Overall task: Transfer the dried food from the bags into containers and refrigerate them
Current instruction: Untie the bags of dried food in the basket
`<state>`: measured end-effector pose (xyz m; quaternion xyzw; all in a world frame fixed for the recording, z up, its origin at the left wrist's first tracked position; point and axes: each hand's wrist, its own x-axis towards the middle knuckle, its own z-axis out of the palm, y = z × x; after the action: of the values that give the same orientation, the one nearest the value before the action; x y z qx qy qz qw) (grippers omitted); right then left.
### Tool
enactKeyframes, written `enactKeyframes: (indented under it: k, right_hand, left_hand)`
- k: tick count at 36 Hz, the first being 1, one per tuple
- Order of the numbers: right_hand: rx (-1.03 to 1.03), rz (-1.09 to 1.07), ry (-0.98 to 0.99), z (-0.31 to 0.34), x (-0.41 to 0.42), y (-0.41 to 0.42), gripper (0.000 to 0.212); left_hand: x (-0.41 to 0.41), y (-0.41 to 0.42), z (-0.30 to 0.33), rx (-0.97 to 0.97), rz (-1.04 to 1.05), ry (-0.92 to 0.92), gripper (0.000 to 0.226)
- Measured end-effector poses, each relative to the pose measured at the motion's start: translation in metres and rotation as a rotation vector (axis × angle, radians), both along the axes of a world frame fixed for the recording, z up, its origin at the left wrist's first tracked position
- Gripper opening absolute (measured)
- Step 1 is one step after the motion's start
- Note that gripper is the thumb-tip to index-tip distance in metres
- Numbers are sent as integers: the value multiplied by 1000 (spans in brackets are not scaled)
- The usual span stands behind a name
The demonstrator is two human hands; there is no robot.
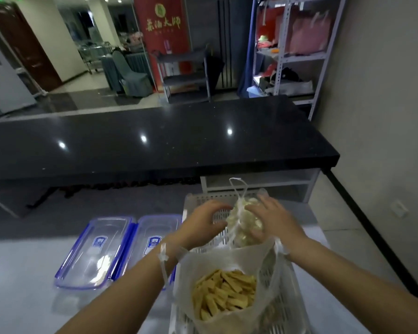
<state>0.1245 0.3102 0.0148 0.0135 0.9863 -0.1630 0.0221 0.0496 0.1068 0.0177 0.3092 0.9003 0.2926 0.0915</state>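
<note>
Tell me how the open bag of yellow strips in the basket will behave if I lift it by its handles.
The open bag of yellow strips is thin plastic, so it will probably sag and fold. Its mouth gapes wide, so tilting could spill strips. Dried pieces likely make it light. Both handles look looped over the wrists, left one.

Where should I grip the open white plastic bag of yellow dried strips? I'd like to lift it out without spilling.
Grip the open white plastic bag of yellow dried strips by its gathered rim and handle loops, from above. Its mouth gapes upward, so a side squeeze would likely push strips out into the white slotted plastic basket.
</note>
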Motion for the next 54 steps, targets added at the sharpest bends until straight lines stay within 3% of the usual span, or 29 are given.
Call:
enactKeyframes:
  k: [3,8,13,16,23,32,36,41,48,54]
  right_hand:
    - [-25,-5,40,-13,-7,-8,53]
    - [-28,27,49,-24,-10,-9,65]
    - [-132,96,31,-20,-13,4,61]
    - [-216,112,23,-21,-14,10,58]
    - [-222,164,-44,-18,-24,16,59]
    - [-623,159,-93,-13,-26,27,43]
    - [-595,184,-45,-16,-20,25,36]
    - [-566,227,54,-25,-16,5,28]
    - [-523,259,-24,-34,-24,-20,23]
    - [-607,196,-146,-31,-31,-31,24]
  left_hand:
    - [-12,22,-16,-93,-24,34,43]
    - [-19,40,-29,-120,-2,105,31]
    - [-21,42,-31,-135,28,239,14]
    - [-20,38,-31,-175,10,320,17]
    - [-11,22,-22,-67,48,246,20]
    - [15,-3,-12,75,83,217,12]
    - [22,-9,-3,153,98,241,9]
    - [28,-18,-6,112,168,99,6]
    - [29,-23,-6,74,201,47,8]
    - [25,-18,-1,-48,206,-73,36]
